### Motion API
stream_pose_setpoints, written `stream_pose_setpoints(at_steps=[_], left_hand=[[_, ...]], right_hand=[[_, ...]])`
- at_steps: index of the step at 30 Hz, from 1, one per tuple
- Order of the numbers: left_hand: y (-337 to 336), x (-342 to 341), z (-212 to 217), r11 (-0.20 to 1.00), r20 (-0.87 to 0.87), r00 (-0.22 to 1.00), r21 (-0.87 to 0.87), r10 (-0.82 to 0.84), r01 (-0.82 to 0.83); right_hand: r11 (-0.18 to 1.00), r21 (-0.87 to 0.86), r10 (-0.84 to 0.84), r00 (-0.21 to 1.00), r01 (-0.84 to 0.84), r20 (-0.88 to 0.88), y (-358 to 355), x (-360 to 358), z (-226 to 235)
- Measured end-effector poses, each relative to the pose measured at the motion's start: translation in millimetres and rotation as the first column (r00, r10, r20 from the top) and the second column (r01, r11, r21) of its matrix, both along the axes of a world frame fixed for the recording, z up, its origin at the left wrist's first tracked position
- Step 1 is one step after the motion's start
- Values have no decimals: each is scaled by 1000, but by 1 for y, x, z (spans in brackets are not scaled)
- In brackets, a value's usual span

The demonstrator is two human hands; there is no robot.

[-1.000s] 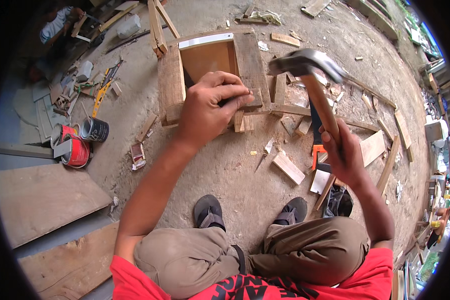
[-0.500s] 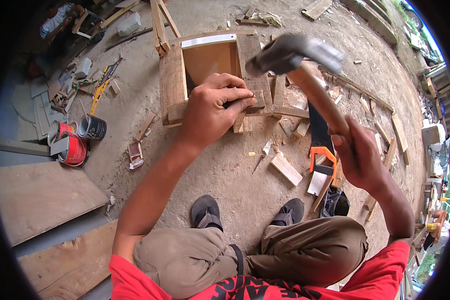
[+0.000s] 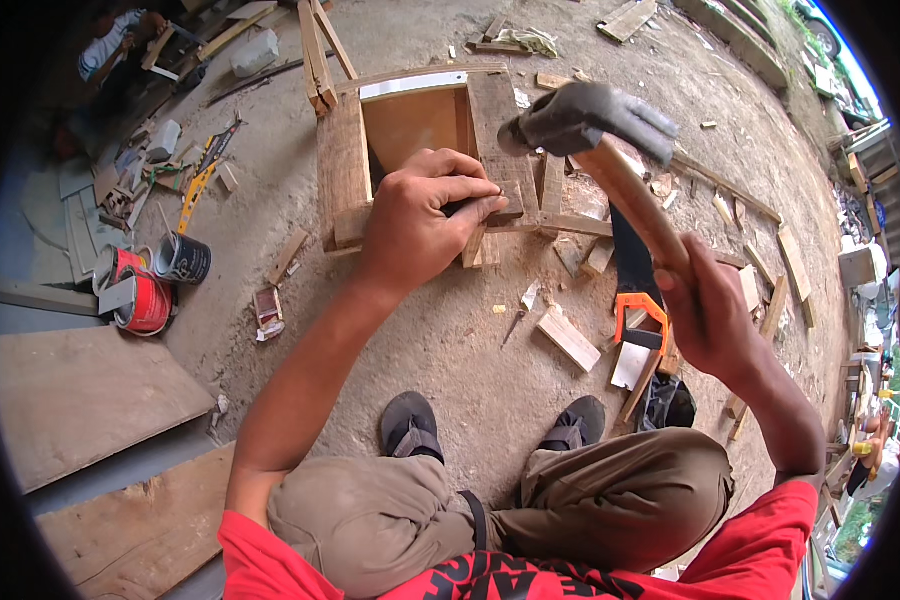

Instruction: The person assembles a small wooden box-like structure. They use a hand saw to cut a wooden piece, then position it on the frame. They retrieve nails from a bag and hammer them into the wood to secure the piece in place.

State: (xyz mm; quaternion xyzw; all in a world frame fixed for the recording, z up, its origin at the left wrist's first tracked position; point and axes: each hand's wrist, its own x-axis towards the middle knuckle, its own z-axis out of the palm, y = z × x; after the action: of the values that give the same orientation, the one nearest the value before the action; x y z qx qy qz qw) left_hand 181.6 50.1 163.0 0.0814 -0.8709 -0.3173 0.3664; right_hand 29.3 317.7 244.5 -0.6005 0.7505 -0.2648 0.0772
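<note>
My right hand (image 3: 712,310) grips the wooden handle of a claw hammer (image 3: 600,118), its metal head raised to the right of my left hand. The thumb and fingers of my left hand (image 3: 425,215) are pinched together over the near side of a wooden frame (image 3: 342,150). What they pinch is too small to make out. A short wood block (image 3: 511,202) lies at those fingertips, on the frame's near right corner. Inside the frame, a brown panel (image 3: 415,118) and a white strip (image 3: 413,85) along the far edge are visible.
A handsaw with an orange handle (image 3: 642,312) lies on the right, among wood offcuts (image 3: 569,338). Paint cans (image 3: 148,305) and a yellow-and-black tool (image 3: 202,182) are on the left. Boards (image 3: 90,390) lie at the lower left. Another person (image 3: 110,45) sits at the far left.
The hammer head was blurred by motion and now shows sharply, a little lower and tilted slightly differently. My left hand keeps its pinch at almost the same spot.
</note>
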Motion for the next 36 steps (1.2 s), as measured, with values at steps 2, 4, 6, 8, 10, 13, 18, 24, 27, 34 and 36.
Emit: stream_pose_setpoints(at_steps=[2, 4, 6, 8, 10, 13, 18, 24, 27, 34, 36], left_hand=[[1, 1, 1, 1000, -5, 1000, 17, -1, 1], [1, 2, 1, 1000, -2, 1000, 23, 3, -3], [1, 0, 1, 1000, 9, 1000, 17, 16, -16], [0, 2, 5, 1000, 57, 998, 20, 2, -4], [-1, 1, 9, 999, 87, 996, 34, 2, -4], [-2, -2, 14, 998, 145, 989, 66, -4, -5], [-5, -1, 23, 956, 331, 939, 295, -98, -4], [-4, 5, 20, 994, 255, 966, 109, -37, 9], [5, -3, 22, 997, 201, 980, 73, 5, -20], [5, 0, 27, 998, 178, 983, 39, 37, -45], [4, 0, 28, 999, 158, 987, 11, 36, -38]], right_hand=[[991, 131, -20, 999, 15, 31, 1, -1, -4], [995, 98, -20, 999, 17, 33, 0, 1, 2], [999, -49, -22, 1000, 21, -16, 0, 3, -3], [999, -40, -21, 1000, 21, 7, -3, 5, 0], [999, -33, -17, 999, 18, 38, -9, 2, -2], [999, -35, -19, 993, 24, 121, -28, -15, -18], [993, -18, -98, 896, 118, 434, -57, -37, -21], [1000, 23, 6, 844, -22, 537, -66, -48, -4], [997, 73, -71, 823, 36, 564, -50, -21, -13], [996, 39, -89, 772, 83, 629, -18, 35, -17], [995, 27, -91, 773, 95, 628, -12, 41, -16]])
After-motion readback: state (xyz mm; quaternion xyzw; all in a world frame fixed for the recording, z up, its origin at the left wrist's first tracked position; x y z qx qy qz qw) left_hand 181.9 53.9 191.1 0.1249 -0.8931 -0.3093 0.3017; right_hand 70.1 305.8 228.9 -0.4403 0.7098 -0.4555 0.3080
